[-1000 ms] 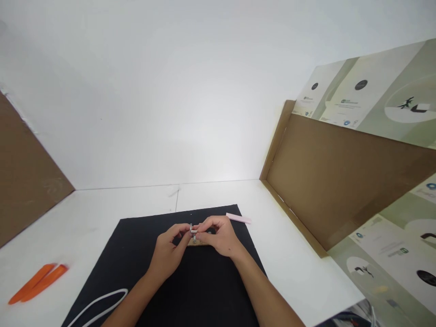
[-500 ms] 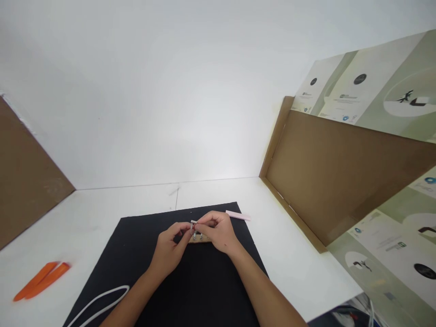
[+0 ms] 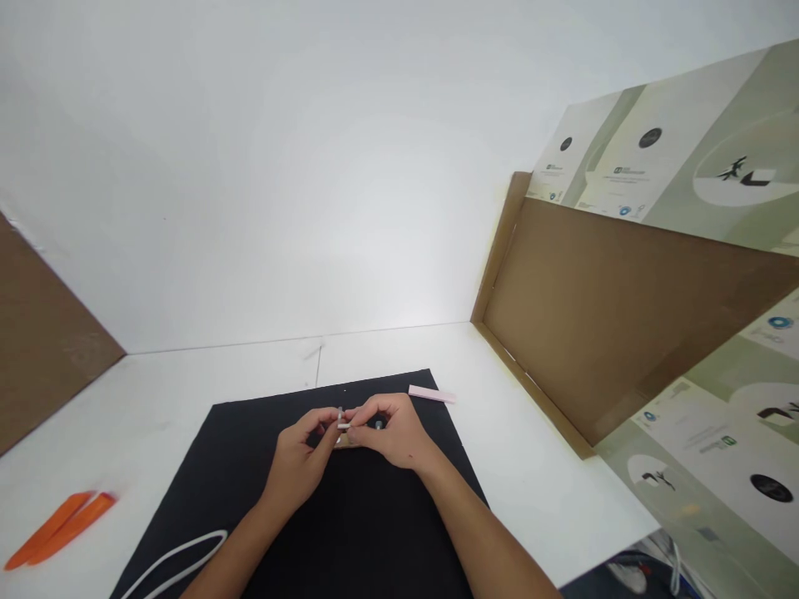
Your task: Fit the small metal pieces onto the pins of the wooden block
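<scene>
My left hand (image 3: 305,457) is closed, thumb and fingertips pinching a small grey-white piece (image 3: 340,424) that looks bent or made of two parts. At its other end, my right hand (image 3: 392,431) is closed on the same piece with thumb and forefinger. The fingertips hide much of it, so its kind is unclear. Just beneath the fingers lies a light brown strip (image 3: 347,442), partly covered by my right hand. A small metal bolt-like part (image 3: 379,424) shows beside the right fingers.
A black mat (image 3: 355,532) lies under my hands on the white table (image 3: 530,491). Near its far right corner is a pink strip (image 3: 432,393). A white cable (image 3: 181,553) loops at front left, with orange pieces (image 3: 59,532) further left. Brown cardboard (image 3: 624,308) stands at right.
Both hands have shifted slightly left, still pinching the small piece, which now sits lower and is turned differently. More of the strip's bolts are covered. The view has shifted a little.
</scene>
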`<state>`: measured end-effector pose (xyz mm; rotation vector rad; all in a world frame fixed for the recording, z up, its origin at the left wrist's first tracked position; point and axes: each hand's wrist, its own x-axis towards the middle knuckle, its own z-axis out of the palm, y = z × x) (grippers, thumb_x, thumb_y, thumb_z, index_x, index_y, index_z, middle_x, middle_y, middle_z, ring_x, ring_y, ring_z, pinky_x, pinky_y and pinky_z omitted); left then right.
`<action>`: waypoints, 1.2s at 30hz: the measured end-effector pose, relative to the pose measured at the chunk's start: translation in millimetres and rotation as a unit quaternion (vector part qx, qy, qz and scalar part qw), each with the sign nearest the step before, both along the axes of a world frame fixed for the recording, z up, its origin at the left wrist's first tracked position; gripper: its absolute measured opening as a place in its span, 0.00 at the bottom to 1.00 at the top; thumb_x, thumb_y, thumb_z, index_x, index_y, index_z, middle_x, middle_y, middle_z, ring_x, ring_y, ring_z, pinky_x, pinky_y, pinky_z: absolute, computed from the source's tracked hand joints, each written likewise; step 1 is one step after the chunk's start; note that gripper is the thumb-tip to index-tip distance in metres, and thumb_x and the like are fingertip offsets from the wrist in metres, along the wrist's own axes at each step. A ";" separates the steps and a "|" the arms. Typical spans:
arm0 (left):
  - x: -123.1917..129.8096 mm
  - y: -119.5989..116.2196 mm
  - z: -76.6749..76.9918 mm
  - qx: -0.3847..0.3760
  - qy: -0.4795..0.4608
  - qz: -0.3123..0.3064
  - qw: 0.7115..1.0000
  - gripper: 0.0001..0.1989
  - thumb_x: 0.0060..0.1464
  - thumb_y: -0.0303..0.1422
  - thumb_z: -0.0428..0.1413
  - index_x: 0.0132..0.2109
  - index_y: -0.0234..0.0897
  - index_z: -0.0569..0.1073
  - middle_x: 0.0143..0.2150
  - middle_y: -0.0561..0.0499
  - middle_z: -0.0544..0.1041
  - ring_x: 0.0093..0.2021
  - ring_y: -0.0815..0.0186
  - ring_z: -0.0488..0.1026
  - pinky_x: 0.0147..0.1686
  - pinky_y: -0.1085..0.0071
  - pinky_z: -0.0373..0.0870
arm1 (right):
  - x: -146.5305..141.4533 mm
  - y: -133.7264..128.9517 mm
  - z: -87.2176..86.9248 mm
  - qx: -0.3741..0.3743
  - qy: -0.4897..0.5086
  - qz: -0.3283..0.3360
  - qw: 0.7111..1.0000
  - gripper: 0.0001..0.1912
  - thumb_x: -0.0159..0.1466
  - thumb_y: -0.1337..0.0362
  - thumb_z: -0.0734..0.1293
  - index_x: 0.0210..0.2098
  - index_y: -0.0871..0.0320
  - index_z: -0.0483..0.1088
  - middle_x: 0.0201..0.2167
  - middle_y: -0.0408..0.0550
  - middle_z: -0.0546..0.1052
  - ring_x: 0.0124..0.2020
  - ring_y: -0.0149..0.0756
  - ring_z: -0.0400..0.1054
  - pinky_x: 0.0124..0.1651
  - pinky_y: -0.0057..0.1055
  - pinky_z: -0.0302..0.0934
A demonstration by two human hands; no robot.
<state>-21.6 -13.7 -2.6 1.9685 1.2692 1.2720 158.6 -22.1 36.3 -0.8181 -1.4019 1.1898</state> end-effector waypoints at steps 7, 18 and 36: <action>2.7 -3.7 4.0 0.000 0.020 -0.017 1.000 0.12 0.60 0.40 0.53 0.41 0.38 0.76 0.35 0.51 0.79 0.34 0.65 0.73 0.36 0.71 0.68 | -4.6 7.2 -13.1 -0.044 0.025 -0.058 0.997 0.10 0.53 0.60 0.75 0.28 0.60 0.75 0.23 0.46 0.79 0.25 0.37 0.74 0.30 0.34 0.69; 2.1 -1.6 2.0 0.000 0.016 0.001 1.000 0.13 0.59 0.41 0.53 0.40 0.38 0.76 0.37 0.49 0.80 0.37 0.62 0.75 0.37 0.69 0.71 | 0.4 2.2 -7.0 0.050 -0.043 -0.030 0.997 0.06 0.51 0.62 0.76 0.25 0.57 0.76 0.28 0.46 0.80 0.36 0.41 0.76 0.53 0.43 0.65; 5.8 -6.2 6.1 0.000 0.020 -0.013 1.000 0.12 0.59 0.40 0.53 0.39 0.38 0.76 0.35 0.50 0.80 0.35 0.64 0.75 0.36 0.70 0.70 | -0.2 6.1 -7.0 0.049 0.008 -0.041 0.998 0.06 0.51 0.64 0.75 0.23 0.56 0.75 0.23 0.41 0.78 0.25 0.31 0.72 0.61 0.48 0.58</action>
